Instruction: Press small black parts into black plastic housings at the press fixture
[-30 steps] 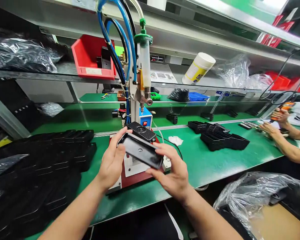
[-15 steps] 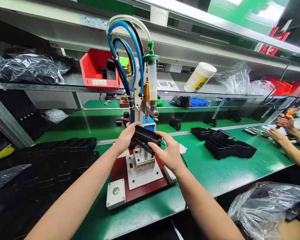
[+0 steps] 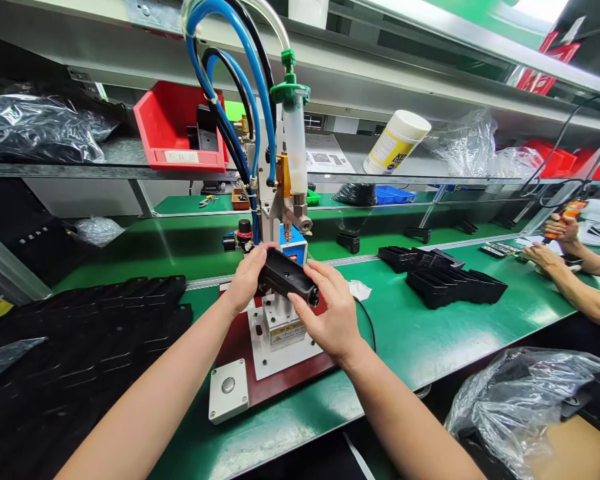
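Between my two hands is a long black plastic housing, its hollow side turned up towards me. My left hand grips its far left end, thumb on top. My right hand is closed round the near right end, thumb along the front edge. The housing is just below the nozzle of a bench press and over its metal fixture block. Whether it touches the fixture is hidden by the housing and hands. A clear syringe barrel with a green cap feeds the press.
Many black housings lie on the left; more black parts are stacked right. A button box stands at the press's front left. A red bin and a wipes canister sit on the shelf. A co-worker's hands hold an orange tool.
The housing has turned in my hands, so its hollow inside shows more and its right end sits slightly lower. My view has shifted a little closer to the press.
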{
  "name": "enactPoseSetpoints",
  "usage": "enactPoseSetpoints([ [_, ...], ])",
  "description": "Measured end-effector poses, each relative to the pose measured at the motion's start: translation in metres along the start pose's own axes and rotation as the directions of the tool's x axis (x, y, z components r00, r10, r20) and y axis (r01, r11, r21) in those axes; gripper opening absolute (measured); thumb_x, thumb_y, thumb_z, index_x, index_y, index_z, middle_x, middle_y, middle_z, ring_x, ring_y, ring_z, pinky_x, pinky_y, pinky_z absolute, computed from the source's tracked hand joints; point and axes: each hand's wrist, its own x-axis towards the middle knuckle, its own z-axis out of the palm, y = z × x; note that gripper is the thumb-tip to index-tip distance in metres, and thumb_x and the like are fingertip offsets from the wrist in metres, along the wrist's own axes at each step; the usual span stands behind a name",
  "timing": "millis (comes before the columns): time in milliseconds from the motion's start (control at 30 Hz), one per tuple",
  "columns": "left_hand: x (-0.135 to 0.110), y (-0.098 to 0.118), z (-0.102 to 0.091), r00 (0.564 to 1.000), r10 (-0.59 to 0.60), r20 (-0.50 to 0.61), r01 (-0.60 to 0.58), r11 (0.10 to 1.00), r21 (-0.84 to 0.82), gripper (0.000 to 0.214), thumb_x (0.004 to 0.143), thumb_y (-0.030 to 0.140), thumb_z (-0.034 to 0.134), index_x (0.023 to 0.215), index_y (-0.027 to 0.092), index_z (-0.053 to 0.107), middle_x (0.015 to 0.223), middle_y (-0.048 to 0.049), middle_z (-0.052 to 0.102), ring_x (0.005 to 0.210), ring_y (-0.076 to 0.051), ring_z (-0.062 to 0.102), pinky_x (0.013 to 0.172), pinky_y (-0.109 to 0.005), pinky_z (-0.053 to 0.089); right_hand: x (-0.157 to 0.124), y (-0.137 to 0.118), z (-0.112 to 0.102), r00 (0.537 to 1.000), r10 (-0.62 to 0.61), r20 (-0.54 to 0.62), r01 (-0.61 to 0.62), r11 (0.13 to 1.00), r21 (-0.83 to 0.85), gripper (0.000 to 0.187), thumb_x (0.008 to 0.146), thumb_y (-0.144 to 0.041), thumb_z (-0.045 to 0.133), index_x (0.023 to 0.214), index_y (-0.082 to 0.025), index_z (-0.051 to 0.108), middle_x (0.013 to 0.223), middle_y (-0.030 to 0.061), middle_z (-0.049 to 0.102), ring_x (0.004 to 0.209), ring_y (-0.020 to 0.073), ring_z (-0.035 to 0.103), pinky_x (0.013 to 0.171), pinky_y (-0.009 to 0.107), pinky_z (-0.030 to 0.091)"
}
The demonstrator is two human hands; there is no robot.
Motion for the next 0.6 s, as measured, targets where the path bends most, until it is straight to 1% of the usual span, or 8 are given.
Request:
enactPoseSetpoints([
  [67, 0.0, 0.0, 0.001, 1.0, 0.006, 0.002, -0.006, 1.0, -0.001, 0.045, 0.09, 0.055, 0.047, 0.116, 0.021, 0.061, 0.092, -0.0031, 0.06, 0.072, -0.016, 0.053, 0.065, -0.027, 0.043, 0.003, 0.001, 0.002, 1.0, -0.023, -0.003, 0.023, 1.0, -0.015, 0.025, 0.096, -0.037, 0.06, 0.111, -0.017, 0.061, 0.124, 0.0142, 0.06, 0.117, 0.0299, 0.054, 0.095, 0.049, 0.046],
  [133, 0.002, -0.001, 0.002, 1.0, 0.01, -0.001, -0.01, 1.0, -0.02, 0.039, 0.089, 0.051, 0.048, 0.11, 0.021, 0.061, 0.09, -0.0019, 0.059, 0.069, -0.015, 0.051, 0.062, -0.027, 0.041, 0.006, 0.001, 0.004, 0.999, -0.039, -0.014, 0.038, 0.999, -0.037, 0.022, 0.097, -0.037, 0.059, 0.106, -0.017, 0.062, 0.117, 0.0138, 0.063, 0.112, 0.0296, 0.057, 0.09, 0.048, 0.048],
  [233, 0.005, -0.003, 0.003, 0.999, 0.037, -0.019, -0.037, 0.999, -0.013, 0.031, 0.087, 0.045, 0.048, 0.103, 0.021, 0.06, 0.087, -0.0009, 0.058, 0.068, -0.015, 0.049, 0.061, -0.027, 0.04, 0.011, 0.002, 0.009, 0.999, -0.054, -0.002, 0.054, 0.995, -0.083, 0.024, 0.099, -0.035, 0.053, 0.11, -0.016, 0.062, 0.111, 0.0139, 0.064, 0.108, 0.0293, 0.059, 0.087, 0.047, 0.05],
  [333, 0.007, -0.005, 0.006, 0.992, 0.107, -0.063, -0.104, 0.993, 0.047, 0.028, 0.084, 0.041, 0.046, 0.097, 0.021, 0.06, 0.088, -0.0016, 0.058, 0.076, -0.018, 0.052, 0.067, -0.029, 0.041, 0.013, 0.002, 0.012, 0.997, -0.068, 0.021, 0.07, 0.994, -0.084, 0.026, 0.099, -0.03, 0.048, 0.112, -0.014, 0.064, 0.111, 0.015, 0.063, 0.106, 0.0289, 0.059, 0.087, 0.046, 0.052],
  [433, 0.007, -0.006, 0.009, 0.977, 0.166, -0.131, -0.153, 0.983, 0.102, 0.028, 0.082, 0.039, 0.044, 0.093, 0.02, 0.061, 0.091, -0.003, 0.061, 0.082, -0.02, 0.053, 0.072, -0.03, 0.043, 0.014, 0.003, 0.014, 0.998, -0.063, 0.015, 0.063, 0.997, -0.045, 0.024, 0.097, -0.027, 0.049, 0.103, -0.013, 0.068, 0.111, 0.0156, 0.063, 0.103, 0.0281, 0.062, 0.087, 0.045, 0.054],
  [500, 0.007, -0.006, 0.011, 0.967, 0.186, -0.173, -0.165, 0.978, 0.13, 0.029, 0.082, 0.038, 0.042, 0.092, 0.02, 0.062, 0.09, -0.0035, 0.062, 0.082, -0.02, 0.054, 0.072, -0.031, 0.043, 0.015, 0.004, 0.016, 0.999, -0.049, -0.007, 0.048, 0.998, -0.03, 0.022, 0.097, -0.027, 0.051, 0.096, -0.015, 0.069, 0.109, 0.0147, 0.064, 0.1, 0.027, 0.063, 0.086, 0.043, 0.056],
  [600, 0.007, -0.008, 0.012, 0.967, 0.192, -0.168, -0.168, 0.974, 0.152, 0.03, 0.082, 0.037, 0.039, 0.089, 0.019, 0.063, 0.089, -0.0039, 0.063, 0.082, -0.021, 0.055, 0.071, -0.032, 0.044, 0.015, 0.003, 0.019, 0.998, -0.03, -0.054, 0.028, 0.999, -0.043, 0.022, 0.097, -0.027, 0.053, 0.089, -0.016, 0.069, 0.103, 0.0137, 0.066, 0.094, 0.0256, 0.065, 0.083, 0.041, 0.057],
])
